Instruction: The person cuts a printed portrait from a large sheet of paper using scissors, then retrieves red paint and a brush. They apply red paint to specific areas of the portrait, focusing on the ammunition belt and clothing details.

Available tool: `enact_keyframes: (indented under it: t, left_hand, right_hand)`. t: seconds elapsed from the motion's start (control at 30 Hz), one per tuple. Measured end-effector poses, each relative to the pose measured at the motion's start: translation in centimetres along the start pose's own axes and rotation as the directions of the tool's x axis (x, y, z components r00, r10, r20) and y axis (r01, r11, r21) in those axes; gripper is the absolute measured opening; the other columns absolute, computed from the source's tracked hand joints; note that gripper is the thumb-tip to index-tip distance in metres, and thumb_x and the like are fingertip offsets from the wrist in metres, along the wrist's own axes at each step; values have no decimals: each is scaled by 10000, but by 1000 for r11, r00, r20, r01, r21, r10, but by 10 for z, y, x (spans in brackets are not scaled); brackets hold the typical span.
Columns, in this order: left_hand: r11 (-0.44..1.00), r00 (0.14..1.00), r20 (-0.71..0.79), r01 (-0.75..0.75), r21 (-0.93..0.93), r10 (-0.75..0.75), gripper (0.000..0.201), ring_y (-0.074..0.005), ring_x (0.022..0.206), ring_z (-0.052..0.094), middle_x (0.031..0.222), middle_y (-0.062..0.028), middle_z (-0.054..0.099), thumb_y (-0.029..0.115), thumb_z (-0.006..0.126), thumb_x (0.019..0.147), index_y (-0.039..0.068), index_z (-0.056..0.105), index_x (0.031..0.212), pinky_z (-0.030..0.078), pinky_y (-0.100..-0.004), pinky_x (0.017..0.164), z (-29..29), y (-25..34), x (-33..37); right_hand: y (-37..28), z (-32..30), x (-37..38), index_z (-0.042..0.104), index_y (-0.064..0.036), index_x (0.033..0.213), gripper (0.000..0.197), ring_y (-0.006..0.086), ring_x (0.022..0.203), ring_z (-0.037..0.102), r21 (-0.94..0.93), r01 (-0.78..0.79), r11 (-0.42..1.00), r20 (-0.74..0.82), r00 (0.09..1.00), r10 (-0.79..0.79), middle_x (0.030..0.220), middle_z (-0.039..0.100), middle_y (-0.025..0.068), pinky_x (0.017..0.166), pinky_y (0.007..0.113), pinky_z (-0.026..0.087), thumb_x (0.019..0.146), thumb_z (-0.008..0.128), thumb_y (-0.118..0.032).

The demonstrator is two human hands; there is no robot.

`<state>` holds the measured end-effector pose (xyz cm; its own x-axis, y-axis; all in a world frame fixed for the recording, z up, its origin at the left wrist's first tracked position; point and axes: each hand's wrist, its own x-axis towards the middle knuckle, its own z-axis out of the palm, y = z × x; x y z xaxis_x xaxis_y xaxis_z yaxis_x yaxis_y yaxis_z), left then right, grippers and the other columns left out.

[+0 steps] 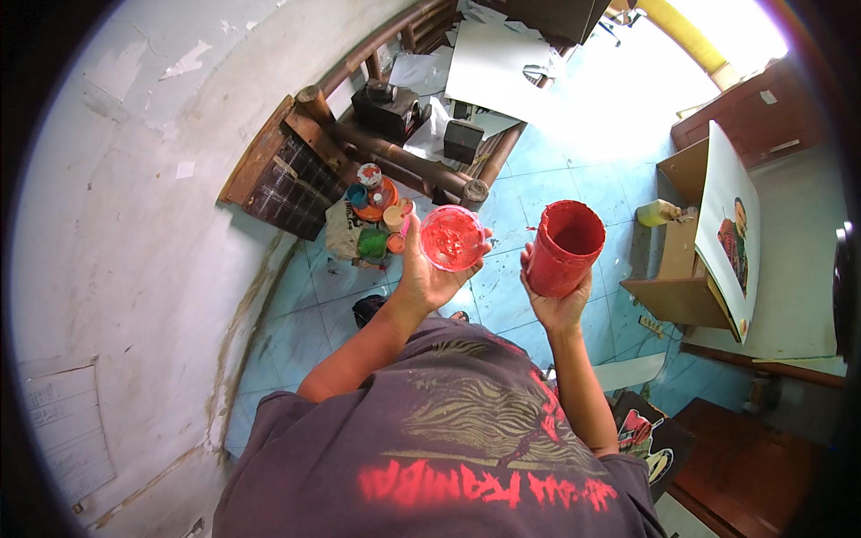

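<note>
My left hand (429,282) is closed round a clear round lid (451,238) whose inner face is smeared with red paint. To its right, my right hand (560,307) grips a red paint jar (565,255) from below and behind. The jar has no lid on, and red paint coats its inner wall and rim; how much lies at the bottom is hard to tell. Lid and jar are apart, both held up in front of my chest. Beyond my left hand, on the floor, stand several small paint pots, among them a green one (372,243) and a white one with red smears (369,175).
A bamboo bench (404,157) at the back left bears a black device (390,108) and a white board (489,67). At the right, a printed picture panel (734,233) leans on a cardboard box (677,296), near a yellowish bottle (657,212). A worn wall (134,269) rises at the left.
</note>
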<state>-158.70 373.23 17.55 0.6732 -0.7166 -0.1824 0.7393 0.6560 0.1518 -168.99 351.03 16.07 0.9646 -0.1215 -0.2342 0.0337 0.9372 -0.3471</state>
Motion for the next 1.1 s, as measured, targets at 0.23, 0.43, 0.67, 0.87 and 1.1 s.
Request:
enact_keyframes:
  t: [0.23, 0.43, 0.67, 0.87, 1.1]
  left_hand:
    - [990, 988, -154, -21, -138, 0, 916, -355, 1119, 553, 1325, -241, 498, 771, 448, 841, 42, 420, 1394, 504, -447, 917, -29, 4, -29]
    - [976, 931, -365, -98, -193, 21, 906, -378, 1235, 499, 1399, -232, 457, 766, 375, 869, 37, 404, 1405, 388, -534, 1069, -37, -17, -30]
    - [876, 946, -320, -108, -471, -55, 1023, -366, 1217, 509, 1350, -232, 496, 820, 358, 828, -19, 354, 1414, 390, -535, 1062, -31, -16, -29]
    - [865, 939, -333, -95, -493, -87, 1005, -322, 1128, 513, 1363, -201, 464, 797, 350, 849, -15, 324, 1441, 477, -450, 942, -29, -5, -22]
    - [897, 939, -339, -104, -429, -53, 1017, -313, 1127, 511, 1313, -204, 486, 795, 370, 843, -50, 346, 1409, 487, -412, 884, -24, 18, 25]
  right_hand:
    - [40, -34, -37, 287, -34, 1467, 1034, 450, 1295, 428, 84, -195, 977, -19, 980, 197, 1377, 459, 251, 1050, 535, 438, 762, 662, -692]
    - [51, -79, -57, 281, -68, 1500, 944, 304, 1367, 390, -290, -361, 886, 22, 923, 384, 1513, 350, 148, 1118, 497, 337, 815, 687, -575]
    - [45, 6, -30, 292, -46, 1492, 943, 259, 1366, 391, -549, -353, 758, 49, 891, 451, 1508, 355, 138, 1112, 444, 350, 798, 736, -504]
    - [14, 7, 4, 350, -35, 1447, 1172, 199, 1312, 441, -903, -197, 382, 85, 790, 608, 1434, 460, 91, 1120, 378, 328, 524, 947, -443]
    - [17, 31, 44, 452, -41, 1400, 936, 195, 1214, 540, -967, 11, 255, 156, 816, 557, 1296, 596, 112, 1053, 377, 412, 608, 895, -274]
